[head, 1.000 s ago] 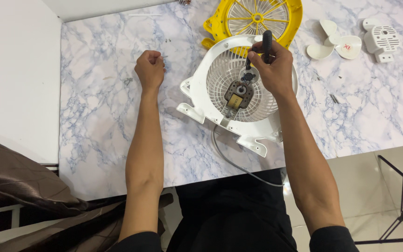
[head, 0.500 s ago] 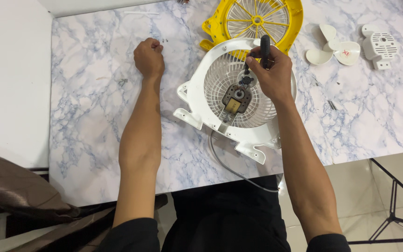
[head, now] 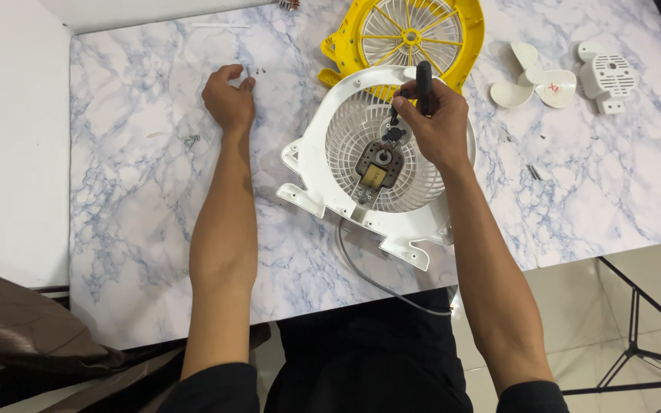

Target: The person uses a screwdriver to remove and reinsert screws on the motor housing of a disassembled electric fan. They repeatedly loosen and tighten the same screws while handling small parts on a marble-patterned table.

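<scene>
Lying flat on the marble table point(head: 139, 229), white fan housing point(head: 380, 164) sat mid-table | right hand point(head: 434, 126) arched above housing, clenched on black screwdriver point(head: 424, 76), tip at motor point(head: 379, 164) | left hand point(head: 229, 98) outstretched left of housing, fingertips pinching among small screws point(head: 258, 70)

The right hand point(head: 434, 122) covers most of the black screwdriver point(head: 424, 76); its tip at the motor point(head: 376, 170) is too small to make out. The left hand point(head: 229, 99) pinches something too tiny to tell, beside small dark screws point(head: 258, 71) near the table's far edge. The yellow fan grille point(head: 415, 30) is cut off by the top edge and partly hidden behind the white fan housing point(head: 380, 164). The grey cord point(head: 376, 279) vanishes past the table's near edge.
</scene>
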